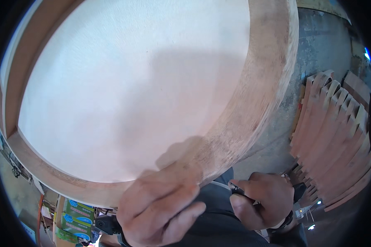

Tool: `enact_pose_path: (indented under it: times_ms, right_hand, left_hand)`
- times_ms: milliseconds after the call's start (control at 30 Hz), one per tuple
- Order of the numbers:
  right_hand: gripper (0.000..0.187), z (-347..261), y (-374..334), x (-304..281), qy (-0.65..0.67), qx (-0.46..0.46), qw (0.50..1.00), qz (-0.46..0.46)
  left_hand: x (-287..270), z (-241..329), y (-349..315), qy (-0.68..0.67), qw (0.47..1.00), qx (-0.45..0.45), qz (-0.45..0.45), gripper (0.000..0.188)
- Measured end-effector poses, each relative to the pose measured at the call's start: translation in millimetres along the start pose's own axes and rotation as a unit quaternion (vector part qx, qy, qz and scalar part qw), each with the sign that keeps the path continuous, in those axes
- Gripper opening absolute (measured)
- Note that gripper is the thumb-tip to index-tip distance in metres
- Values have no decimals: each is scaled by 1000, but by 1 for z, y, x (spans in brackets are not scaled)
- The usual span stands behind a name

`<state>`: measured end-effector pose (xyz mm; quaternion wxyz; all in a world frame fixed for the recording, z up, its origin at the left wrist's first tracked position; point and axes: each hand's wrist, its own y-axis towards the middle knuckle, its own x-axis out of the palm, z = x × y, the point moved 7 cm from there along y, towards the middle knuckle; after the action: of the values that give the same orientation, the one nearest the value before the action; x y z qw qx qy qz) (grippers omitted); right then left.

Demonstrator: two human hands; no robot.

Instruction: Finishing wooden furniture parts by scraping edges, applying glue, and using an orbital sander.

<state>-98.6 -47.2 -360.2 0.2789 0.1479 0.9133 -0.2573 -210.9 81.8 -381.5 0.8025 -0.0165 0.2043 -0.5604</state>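
Left grip (158, 208) curls; right grip (261, 199) pinches (thumb beside forefinger).

The large, round, smooth panel (123, 90) is plain white toward 11 o'clock, dulling to pinkish grey toward 5 o'clock. Its broad, curved wooden rim (268, 53) is tan, mottled darker brown at 4 o'clock. Bent wooden strips (329, 136) at 3 o'clock are reddish brown with paler ends. Green cardboard boxes (76, 219) between 7 and 8 o'clock carry blue-and-white patches; the cloth garment (218, 218) at 6 o'clock is black.
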Motion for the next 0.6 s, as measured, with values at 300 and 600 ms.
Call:
enact_pose_path:
  times_ms: [300,600]
  right_hand:
    - [23,-21,-11,11,-27,-135,974,181]
    - [23,-23,-22,3,22,-222,949,225]
  left_hand:
    - [19,0,-13,-241,967,-45,64,23]
    - [15,13,-20,-162,974,-123,96,19]
